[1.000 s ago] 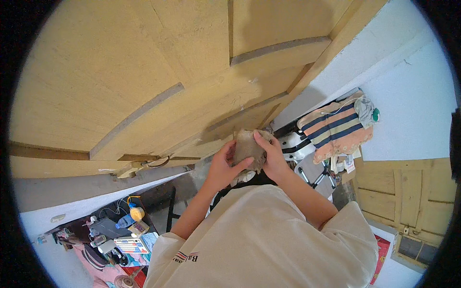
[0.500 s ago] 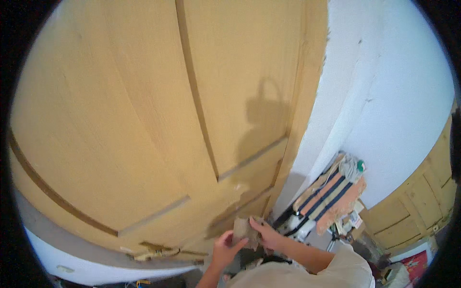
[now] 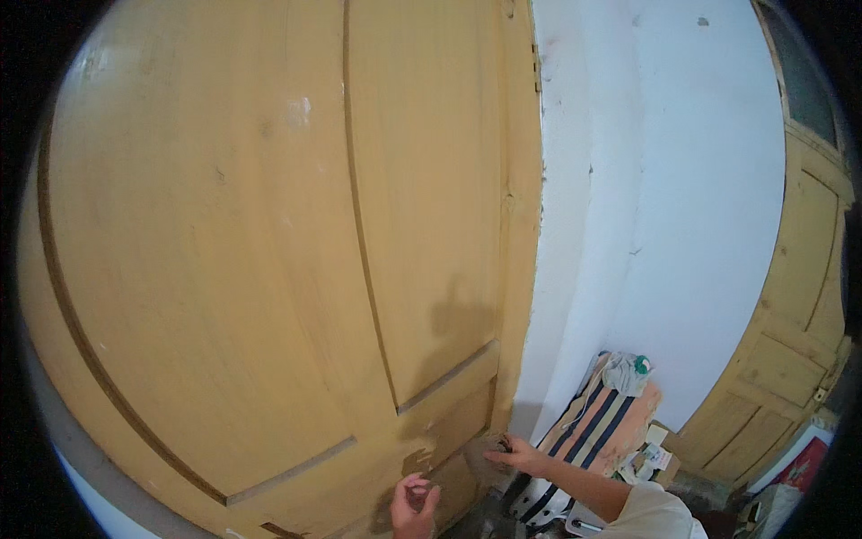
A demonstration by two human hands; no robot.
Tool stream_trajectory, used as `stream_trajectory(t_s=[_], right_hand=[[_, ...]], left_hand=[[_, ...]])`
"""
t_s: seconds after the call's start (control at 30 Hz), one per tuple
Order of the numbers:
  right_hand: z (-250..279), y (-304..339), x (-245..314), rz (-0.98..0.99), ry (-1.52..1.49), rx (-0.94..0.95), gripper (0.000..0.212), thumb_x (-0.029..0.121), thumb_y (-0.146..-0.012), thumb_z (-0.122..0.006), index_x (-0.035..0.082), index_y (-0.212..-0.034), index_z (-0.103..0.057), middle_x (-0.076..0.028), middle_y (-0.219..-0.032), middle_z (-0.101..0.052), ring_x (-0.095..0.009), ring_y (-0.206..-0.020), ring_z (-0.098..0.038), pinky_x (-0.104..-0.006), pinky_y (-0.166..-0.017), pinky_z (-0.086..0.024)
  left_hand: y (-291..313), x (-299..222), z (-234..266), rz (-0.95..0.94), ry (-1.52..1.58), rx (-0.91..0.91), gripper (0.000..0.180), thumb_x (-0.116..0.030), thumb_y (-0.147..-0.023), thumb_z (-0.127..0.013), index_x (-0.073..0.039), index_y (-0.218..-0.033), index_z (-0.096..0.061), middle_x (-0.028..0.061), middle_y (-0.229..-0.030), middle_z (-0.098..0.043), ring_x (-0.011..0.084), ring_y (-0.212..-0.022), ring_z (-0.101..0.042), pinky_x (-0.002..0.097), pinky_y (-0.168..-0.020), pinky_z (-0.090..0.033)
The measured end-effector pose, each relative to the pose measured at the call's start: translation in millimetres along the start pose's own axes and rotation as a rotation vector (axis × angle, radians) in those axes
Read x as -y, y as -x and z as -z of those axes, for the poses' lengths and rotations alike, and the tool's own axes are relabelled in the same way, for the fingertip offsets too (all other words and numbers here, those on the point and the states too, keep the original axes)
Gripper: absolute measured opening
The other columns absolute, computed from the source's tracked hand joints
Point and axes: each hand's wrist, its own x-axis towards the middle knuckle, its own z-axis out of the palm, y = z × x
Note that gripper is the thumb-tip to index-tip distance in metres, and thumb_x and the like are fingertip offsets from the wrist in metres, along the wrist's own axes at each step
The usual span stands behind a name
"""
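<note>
A tall yellow wooden door [image 3: 269, 269] with recessed panels fills most of the view before me. My left hand [image 3: 415, 510] is low in front of it, fingers half curled and thumb apart, with nothing I can make out in them. To its right my right hand [image 3: 523, 458] closes on a crumpled brownish sheet [image 3: 491, 449], paper-like and partly hidden, close to the door's lower right panel. The hands are apart from each other. Around the left hand, the lower door shows darker, patchy shading.
Beside the door, a white wall [image 3: 691, 207] runs right. At its foot leans a striped folded pad [image 3: 597, 422] with a grey cloth [image 3: 626, 373] on top. A box of papers [image 3: 651, 460] stands beside it. A second wooden door [image 3: 772, 359] is at the far right.
Both hands held the tan sheet together; now they have parted, and the sheet is at my right hand. My view has tilted up, so the hands appear lower.
</note>
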Motion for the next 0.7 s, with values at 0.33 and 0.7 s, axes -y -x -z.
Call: stream_trajectory(t_s=[0.33, 0.7], right_hand=[[4, 15, -3, 0.121, -0.023, -0.131, 0.072, 0.025, -0.102, -0.063, 0.012, -0.16, -0.022, -0.009, -0.145, -0.051, -0.019, -0.119, -0.057, -0.0303, -0.095, -0.048], [109, 42, 217, 0.791, -0.202, -0.568, 0.049, 0.011, -0.086, -0.077, 0.006, -0.131, -0.057, -0.008, -0.133, -0.057, -0.02, -0.125, -0.051, -0.0387, -0.103, -0.048]], left_hand=[[28, -2, -10, 0.065, -0.143, 0.054, 0.041, -0.029, -0.099, -0.069, -0.003, -0.128, -0.059, 0.0036, -0.101, -0.063, 0.0149, -0.093, -0.06, 0.034, -0.083, -0.051], [31, -9, -8, 0.018, -0.069, 0.079, 0.038, -0.03, -0.096, -0.072, -0.006, -0.123, -0.06, 0.0016, -0.098, -0.063, 0.0143, -0.086, -0.059, 0.0321, -0.078, -0.05]])
